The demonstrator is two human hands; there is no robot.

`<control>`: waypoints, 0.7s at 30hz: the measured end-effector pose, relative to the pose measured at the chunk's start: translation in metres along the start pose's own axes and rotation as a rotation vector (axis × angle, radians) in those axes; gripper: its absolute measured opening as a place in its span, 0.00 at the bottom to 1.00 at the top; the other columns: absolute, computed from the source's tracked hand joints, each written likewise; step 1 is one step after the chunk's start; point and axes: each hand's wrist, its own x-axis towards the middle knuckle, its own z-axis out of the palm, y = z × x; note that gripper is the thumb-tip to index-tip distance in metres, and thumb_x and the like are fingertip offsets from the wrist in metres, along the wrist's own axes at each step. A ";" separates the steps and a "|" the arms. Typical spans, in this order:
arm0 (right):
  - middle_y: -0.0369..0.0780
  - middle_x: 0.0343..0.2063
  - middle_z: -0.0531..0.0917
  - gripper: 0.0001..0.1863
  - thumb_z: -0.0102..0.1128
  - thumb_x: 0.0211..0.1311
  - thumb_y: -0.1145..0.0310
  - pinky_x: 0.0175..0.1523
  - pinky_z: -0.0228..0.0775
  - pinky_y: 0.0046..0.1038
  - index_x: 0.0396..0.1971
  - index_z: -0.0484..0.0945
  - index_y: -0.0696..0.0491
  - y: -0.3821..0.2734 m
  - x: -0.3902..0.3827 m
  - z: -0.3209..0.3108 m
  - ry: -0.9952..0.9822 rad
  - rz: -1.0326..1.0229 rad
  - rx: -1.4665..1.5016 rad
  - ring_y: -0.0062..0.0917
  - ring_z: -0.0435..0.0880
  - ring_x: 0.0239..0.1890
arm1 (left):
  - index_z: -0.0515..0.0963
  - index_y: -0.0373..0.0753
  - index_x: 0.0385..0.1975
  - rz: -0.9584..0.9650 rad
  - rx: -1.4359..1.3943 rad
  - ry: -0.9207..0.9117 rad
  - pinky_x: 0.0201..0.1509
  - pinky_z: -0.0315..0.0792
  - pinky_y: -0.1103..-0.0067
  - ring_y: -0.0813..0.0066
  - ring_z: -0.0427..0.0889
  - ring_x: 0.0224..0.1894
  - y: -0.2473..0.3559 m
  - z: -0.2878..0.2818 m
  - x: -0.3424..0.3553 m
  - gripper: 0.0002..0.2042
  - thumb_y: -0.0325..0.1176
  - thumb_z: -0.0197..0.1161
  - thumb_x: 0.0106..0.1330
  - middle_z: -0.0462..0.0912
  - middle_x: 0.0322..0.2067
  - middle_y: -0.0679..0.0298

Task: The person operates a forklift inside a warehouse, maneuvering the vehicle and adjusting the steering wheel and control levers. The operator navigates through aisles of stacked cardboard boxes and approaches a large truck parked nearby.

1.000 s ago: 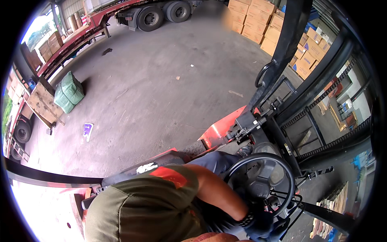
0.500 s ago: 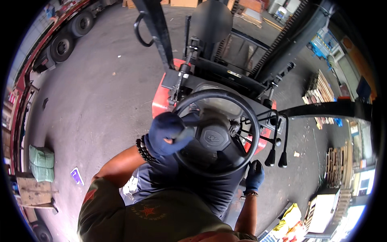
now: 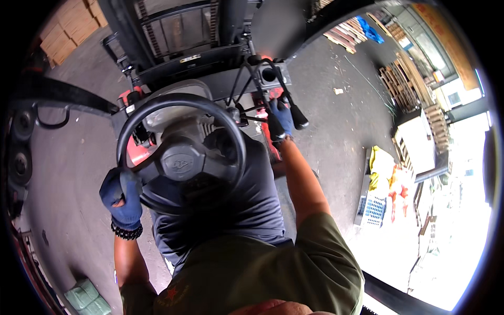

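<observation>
The black steering wheel (image 3: 181,102) of a forklift sits in front of my lap. My left hand (image 3: 121,195), in a blue glove with a dark beaded bracelet at the wrist, is closed round the wheel's lower-left rim. My right hand (image 3: 283,119), also in a blue glove, reaches forward among the control levers to the right of the wheel. One black lever grip (image 3: 275,127) crosses in front of it and another lever grip (image 3: 299,116) is just to its right. These levers partly hide its fingers, so whether they hold anything does not show.
The forklift mast (image 3: 181,31) rises ahead. Stacked cartons (image 3: 71,29) stand far left, a green wrapped bale (image 3: 88,297) at lower left. Along the right are wooden pallets (image 3: 401,81), a blue crate (image 3: 374,211) and yellow sacks (image 3: 381,165). Bright light washes out the lower right.
The view has swung to the right. My left hand has moved from the wheel's upper-left rim down to its lower left. My right hand has gone from beside my thigh forward to the levers.
</observation>
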 end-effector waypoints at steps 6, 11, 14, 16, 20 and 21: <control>0.54 0.44 0.94 0.28 0.61 0.80 0.43 0.58 0.81 0.49 0.49 0.90 0.57 0.002 0.048 0.071 0.048 -0.267 -0.334 0.57 0.91 0.55 | 0.81 0.32 0.26 -0.027 0.039 -0.049 0.34 0.71 0.71 0.68 0.82 0.28 -0.021 -0.019 -0.029 0.22 0.36 0.59 0.87 0.83 0.26 0.59; 0.54 0.45 0.93 0.28 0.58 0.81 0.43 0.54 0.82 0.52 0.51 0.89 0.56 0.043 0.118 0.062 0.114 -0.193 -0.267 0.56 0.92 0.53 | 0.83 0.37 0.24 0.188 0.091 -0.143 0.36 0.73 0.69 0.60 0.84 0.29 -0.018 0.009 -0.040 0.12 0.28 0.65 0.75 0.86 0.27 0.57; 0.45 0.34 0.88 0.20 0.61 0.83 0.52 0.41 0.75 0.44 0.42 0.86 0.55 0.023 0.099 0.057 0.031 -0.246 -0.197 0.40 0.86 0.38 | 0.81 0.44 0.21 0.290 -0.050 -0.285 0.34 0.73 0.65 0.58 0.84 0.28 0.044 0.039 -0.050 0.09 0.27 0.77 0.57 0.87 0.28 0.61; 0.36 0.23 0.82 0.17 0.65 0.85 0.61 0.29 0.67 0.35 0.33 0.83 0.56 0.017 0.068 0.029 0.005 -0.311 -0.076 0.23 0.79 0.24 | 0.75 0.45 0.20 0.221 0.055 -0.486 0.32 0.72 0.60 0.55 0.80 0.26 0.092 0.063 -0.049 0.17 0.33 0.78 0.66 0.77 0.22 0.63; 0.48 0.34 0.93 0.26 0.51 0.88 0.51 0.42 0.79 0.51 0.42 0.88 0.58 0.058 0.180 -0.065 0.049 -0.128 -0.046 0.46 0.91 0.37 | 0.80 0.47 0.24 0.445 -0.188 -0.416 0.42 0.79 0.58 0.53 0.85 0.33 0.115 0.231 -0.002 0.14 0.45 0.70 0.71 0.80 0.26 0.61; 0.43 0.33 0.93 0.26 0.53 0.87 0.51 0.41 0.79 0.49 0.41 0.89 0.59 0.032 0.233 -0.068 0.029 -0.055 -0.139 0.40 0.91 0.36 | 0.82 0.47 0.27 0.439 -0.167 -0.410 0.45 0.79 0.58 0.55 0.85 0.35 0.123 0.276 0.033 0.13 0.47 0.70 0.70 0.82 0.28 0.62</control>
